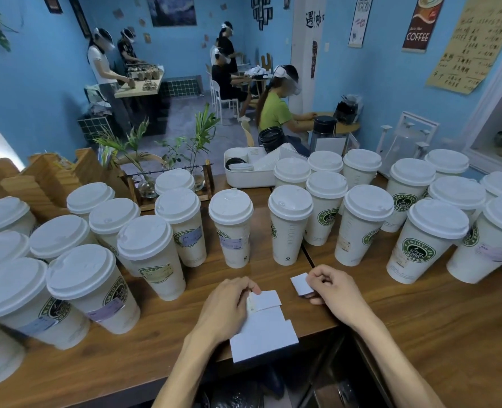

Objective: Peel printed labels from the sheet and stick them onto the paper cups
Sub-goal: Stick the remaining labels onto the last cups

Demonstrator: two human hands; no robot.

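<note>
**Head view: a label off the sheet, cups lined up along the desk**

The left hand (229, 301) grips the label sheet (263, 328) at its far left corner, fingers curled over the edge; the sheet hangs partly past the near edge of the desk (420, 319), its outline stepped where pieces are gone. The right hand (335, 290) pinches a single small white label (301, 284) between thumb and fingers, holding it above the desk just right of the sheet and apart from it.

Lidded paper cups crowd the far side of the desk in two groups. The left group (152, 257) mostly carries labels on the sides, some over the green logo. In the middle, one labelled cup (232, 231) stands next to a cup (289, 225) whose visible side shows no label; both are just beyond the hands. The right group (426, 240) has a few cups with labels and others showing only the logo.

Farther off sit a white bin (249, 172) of lids, a plant stand (173, 178) with glass vases, and stacked wooden holders (46, 178) at far left. Several people work at tables in the blue-walled room behind.
</note>
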